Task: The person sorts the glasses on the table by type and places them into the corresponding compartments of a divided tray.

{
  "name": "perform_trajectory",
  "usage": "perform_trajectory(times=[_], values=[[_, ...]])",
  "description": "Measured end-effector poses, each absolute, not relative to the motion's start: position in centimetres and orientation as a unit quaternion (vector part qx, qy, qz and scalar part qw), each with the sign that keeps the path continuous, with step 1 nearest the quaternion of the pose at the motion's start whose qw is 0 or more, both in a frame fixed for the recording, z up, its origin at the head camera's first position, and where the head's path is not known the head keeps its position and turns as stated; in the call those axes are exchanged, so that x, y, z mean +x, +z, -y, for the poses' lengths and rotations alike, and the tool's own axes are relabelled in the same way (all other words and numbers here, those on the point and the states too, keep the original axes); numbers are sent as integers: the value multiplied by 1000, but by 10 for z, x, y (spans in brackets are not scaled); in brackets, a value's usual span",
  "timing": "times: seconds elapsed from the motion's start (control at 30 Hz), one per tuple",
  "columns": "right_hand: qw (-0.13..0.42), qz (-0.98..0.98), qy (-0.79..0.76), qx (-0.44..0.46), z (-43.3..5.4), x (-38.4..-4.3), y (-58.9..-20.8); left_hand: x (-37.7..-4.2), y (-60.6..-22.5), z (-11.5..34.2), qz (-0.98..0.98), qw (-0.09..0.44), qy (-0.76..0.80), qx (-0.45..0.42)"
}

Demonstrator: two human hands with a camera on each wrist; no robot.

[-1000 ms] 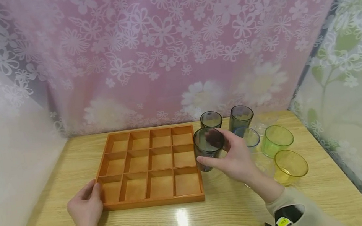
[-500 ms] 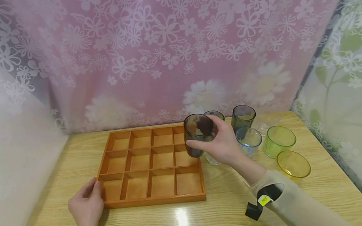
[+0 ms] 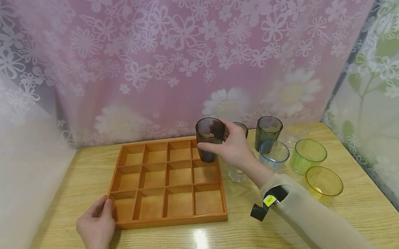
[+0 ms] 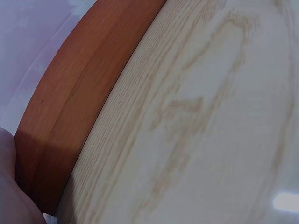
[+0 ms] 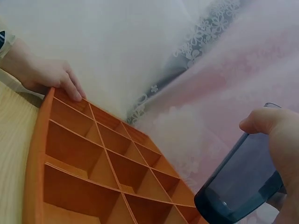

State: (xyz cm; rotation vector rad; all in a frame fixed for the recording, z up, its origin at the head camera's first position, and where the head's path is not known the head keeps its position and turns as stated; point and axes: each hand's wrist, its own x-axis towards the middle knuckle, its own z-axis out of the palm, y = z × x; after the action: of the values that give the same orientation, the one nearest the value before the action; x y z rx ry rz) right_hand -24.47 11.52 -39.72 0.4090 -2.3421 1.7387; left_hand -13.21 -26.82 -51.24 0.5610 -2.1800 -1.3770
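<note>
My right hand [image 3: 234, 147] grips a dark grey glass tumbler [image 3: 210, 135] round its side, with the thumb at the front. The tumbler is upright above the right back part of a wooden compartment tray [image 3: 171, 222]. In the right wrist view the tumbler [image 5: 240, 179] appears raised over the tray's far compartments. My left hand [image 3: 96, 224] holds the tray's left wall near the front corner, thumb and fingers on its edge. The left wrist view catches the tray's front side [image 4: 79, 107] and a bit of the hand.
To the right stand another dark tumbler [image 3: 268, 131], a blue-rimmed glass [image 3: 274, 156], a green glass [image 3: 308, 156] and a yellow glass [image 3: 323, 181]. A clear glass [image 3: 236, 174] and a further dark glass [image 3: 243, 127] are partly behind my right hand. A flowered curtain [image 3: 175, 60] hangs behind the table.
My right hand has lifted the dark tumbler and carried it left and away from me, from beside the tray to above its back right part. The left hand stays on the tray.
</note>
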Motion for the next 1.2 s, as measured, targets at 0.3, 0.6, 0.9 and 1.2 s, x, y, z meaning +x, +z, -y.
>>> perform_trajectory(times=[0.3, 0.6, 0.9, 1.2], values=[[116, 794, 589, 99, -98, -277, -410, -133, -516, 271, 801, 250, -502, 209], [113, 810, 573, 47, -84, -292, -428, -133, -515, 271, 804, 248, -498, 208], [102, 816, 569, 7, -67, -292, -430, -131, -515, 272, 800, 246, -507, 208], [101, 818, 563, -57, -55, -290, -440, -133, -514, 270, 795, 251, -512, 207]])
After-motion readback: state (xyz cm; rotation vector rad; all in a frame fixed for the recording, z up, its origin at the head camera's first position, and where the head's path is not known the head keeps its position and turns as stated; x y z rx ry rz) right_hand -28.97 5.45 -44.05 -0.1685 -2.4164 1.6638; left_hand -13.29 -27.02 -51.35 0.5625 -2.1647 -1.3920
